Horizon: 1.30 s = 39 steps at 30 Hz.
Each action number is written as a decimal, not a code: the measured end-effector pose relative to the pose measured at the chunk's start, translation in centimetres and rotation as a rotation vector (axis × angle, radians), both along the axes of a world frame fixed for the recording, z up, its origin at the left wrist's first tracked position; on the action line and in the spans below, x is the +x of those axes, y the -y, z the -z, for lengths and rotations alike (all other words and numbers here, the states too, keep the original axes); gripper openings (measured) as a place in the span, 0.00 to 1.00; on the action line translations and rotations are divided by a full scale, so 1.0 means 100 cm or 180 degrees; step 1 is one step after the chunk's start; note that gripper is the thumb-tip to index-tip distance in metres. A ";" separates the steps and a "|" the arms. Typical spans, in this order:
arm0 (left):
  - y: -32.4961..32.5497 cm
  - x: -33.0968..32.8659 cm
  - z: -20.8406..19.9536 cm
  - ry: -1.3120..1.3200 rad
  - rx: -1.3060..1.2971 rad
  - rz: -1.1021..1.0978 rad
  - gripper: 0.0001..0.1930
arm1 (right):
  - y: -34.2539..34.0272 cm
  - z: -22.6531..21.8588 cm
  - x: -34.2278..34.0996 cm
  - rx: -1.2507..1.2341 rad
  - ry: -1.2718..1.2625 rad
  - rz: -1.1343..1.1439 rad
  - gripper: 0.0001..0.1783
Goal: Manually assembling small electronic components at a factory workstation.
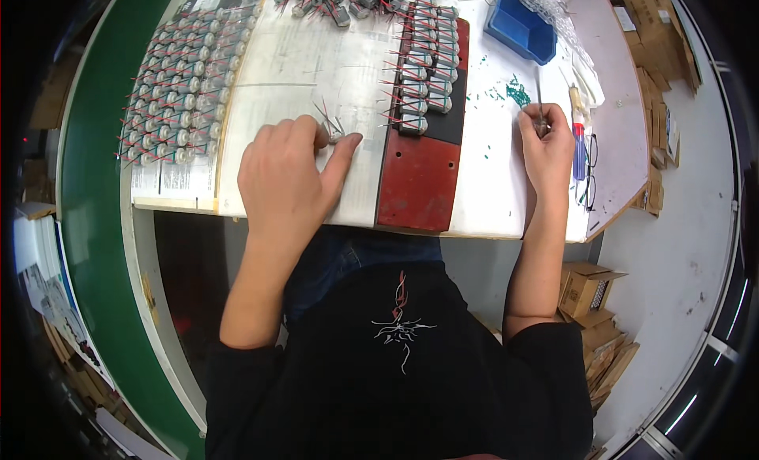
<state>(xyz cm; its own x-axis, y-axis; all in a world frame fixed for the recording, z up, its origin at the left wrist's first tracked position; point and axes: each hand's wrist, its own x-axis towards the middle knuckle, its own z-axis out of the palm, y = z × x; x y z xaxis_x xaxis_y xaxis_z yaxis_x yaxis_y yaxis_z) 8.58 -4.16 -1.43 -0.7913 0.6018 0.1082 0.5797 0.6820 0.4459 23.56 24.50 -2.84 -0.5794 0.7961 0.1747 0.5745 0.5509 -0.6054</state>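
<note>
My left hand [288,164] is over the paper-covered table, thumb and fingers closed round a small motor [335,133]. Thin wires stick up from it, and the fingers hide part of its body. To the right, my right hand [547,148] pinches a slim pointed metal tool [540,96], its shaft pointing away from me; its exact kind does not show. Just left of that tool lie small green pieces [517,90]. Between my hands is a red and black board [419,183] bearing rows of small motors [415,88] with red wires.
Many wired motors [170,104] stand in rows at the left. Loose motors [340,9] are heaped at the far edge. A blue bin [518,29] is at the far right. A screwdriver [579,152] and glasses [591,175] lie beside my right hand. Cardboard boxes [589,290] stand beyond the table.
</note>
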 end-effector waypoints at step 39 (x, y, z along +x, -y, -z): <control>-0.028 0.044 -0.018 0.2332 0.2683 0.1604 0.04 | 0.111 -0.034 0.014 -0.3671 -0.2677 -0.1824 0.06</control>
